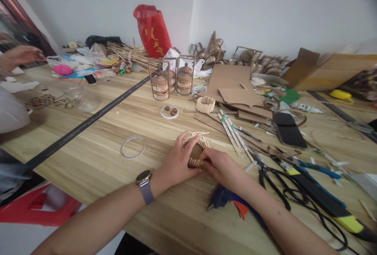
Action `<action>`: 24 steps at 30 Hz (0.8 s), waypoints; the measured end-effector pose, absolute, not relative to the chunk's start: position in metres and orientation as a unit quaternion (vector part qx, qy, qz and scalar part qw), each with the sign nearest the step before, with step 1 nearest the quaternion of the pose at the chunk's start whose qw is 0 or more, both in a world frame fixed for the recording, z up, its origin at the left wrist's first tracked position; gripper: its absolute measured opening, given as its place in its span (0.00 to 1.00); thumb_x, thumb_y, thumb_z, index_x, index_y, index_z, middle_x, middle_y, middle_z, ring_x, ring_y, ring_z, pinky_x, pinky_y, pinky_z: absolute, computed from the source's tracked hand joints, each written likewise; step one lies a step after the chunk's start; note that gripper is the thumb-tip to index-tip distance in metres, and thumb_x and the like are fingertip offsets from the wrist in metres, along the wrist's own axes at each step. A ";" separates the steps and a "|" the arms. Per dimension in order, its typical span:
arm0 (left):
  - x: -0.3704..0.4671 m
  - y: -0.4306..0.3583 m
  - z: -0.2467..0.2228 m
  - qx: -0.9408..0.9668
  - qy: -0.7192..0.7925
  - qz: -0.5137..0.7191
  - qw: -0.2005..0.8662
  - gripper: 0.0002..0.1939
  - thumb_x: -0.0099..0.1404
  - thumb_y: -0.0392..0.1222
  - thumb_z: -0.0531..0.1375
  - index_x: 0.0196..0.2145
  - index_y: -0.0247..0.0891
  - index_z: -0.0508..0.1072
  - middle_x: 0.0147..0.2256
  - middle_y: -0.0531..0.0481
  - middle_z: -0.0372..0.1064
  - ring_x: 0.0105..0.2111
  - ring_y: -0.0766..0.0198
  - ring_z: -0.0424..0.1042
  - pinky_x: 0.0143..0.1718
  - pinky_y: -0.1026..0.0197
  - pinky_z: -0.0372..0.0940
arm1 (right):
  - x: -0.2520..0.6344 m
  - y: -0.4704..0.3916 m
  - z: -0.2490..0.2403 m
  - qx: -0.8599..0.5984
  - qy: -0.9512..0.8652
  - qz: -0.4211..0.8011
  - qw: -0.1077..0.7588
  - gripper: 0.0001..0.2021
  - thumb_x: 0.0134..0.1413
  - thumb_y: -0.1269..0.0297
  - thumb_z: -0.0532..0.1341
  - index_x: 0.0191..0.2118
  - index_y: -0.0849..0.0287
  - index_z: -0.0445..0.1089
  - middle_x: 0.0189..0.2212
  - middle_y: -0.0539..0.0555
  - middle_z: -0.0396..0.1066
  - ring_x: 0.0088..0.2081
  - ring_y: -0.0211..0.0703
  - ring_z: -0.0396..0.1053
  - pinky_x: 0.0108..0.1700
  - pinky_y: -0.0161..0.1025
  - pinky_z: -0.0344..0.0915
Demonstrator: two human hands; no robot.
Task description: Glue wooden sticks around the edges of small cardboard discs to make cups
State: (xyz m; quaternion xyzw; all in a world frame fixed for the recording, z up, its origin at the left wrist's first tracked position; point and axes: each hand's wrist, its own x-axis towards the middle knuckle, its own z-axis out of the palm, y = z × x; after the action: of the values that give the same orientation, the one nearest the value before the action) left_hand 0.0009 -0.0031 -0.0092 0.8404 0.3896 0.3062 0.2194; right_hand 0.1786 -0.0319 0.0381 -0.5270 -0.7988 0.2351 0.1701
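My left hand (176, 161) and my right hand (224, 166) both grip a small round piece made of short wooden sticks around a brown disc (195, 153), resting on the wooden table (97, 157). A watch sits on my left wrist. A few loose thin sticks (200, 133) lie just behind the piece. A blue glue gun (222, 198) lies under my right forearm.
A white ring (133, 147) lies left of my hands. Black scissors (275, 180), a phone (288, 129), chopsticks (232, 131) and cardboard sheets (232, 86) lie to the right. Two stick baskets (172, 80), a small dish (169, 111) and a red bag (153, 31) stand behind. Another person's hand (20, 55) is at far left.
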 end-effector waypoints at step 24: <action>0.000 -0.004 -0.004 0.828 0.412 0.302 0.231 0.55 0.46 0.40 0.73 0.64 0.48 0.46 0.62 0.38 0.41 0.64 0.43 0.48 0.61 0.38 0.53 | 0.209 -0.058 0.074 -0.594 -0.780 0.181 0.071 0.11 0.57 0.62 0.56 0.24 0.55 0.63 0.20 0.49 0.67 0.22 0.39 0.61 0.24 0.34 0.51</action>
State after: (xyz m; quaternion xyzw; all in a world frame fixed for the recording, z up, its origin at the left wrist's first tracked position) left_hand -0.0001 -0.0036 -0.0041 0.8279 0.4122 0.3023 0.2309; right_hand 0.2090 -0.0577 0.0737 -0.5945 -0.7804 0.1806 0.0707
